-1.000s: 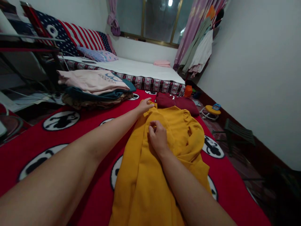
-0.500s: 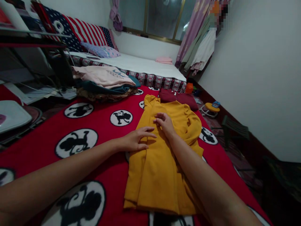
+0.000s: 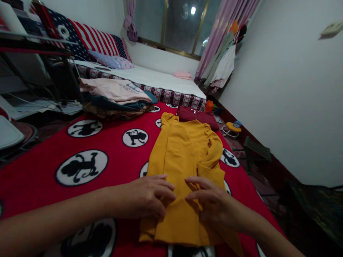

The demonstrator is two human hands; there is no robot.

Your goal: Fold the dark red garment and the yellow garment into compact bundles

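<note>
A mustard-yellow long-sleeved garment lies flat on a red blanket, its puffed shoulders at the far end and its hem nearest me. The sleeve on the right is folded in at an angle along the side. My left hand is over the left edge of its lower half, fingers apart and slightly bent. Opposite it, my right hand hovers over or rests on the lower right part; whether it touches, I cannot tell. Neither hand grips the cloth.
Beyond the collar lies a folded maroon garment with a zip. A stack of folded clothes sits at the far left of the blanket. A white-topped bed stands behind. To the right are a yellow stool and a dark folding stool.
Both hands have come down the garment from its middle toward the hem, and they are further apart. The view has shifted slightly. The yellow garment stays laid out.
</note>
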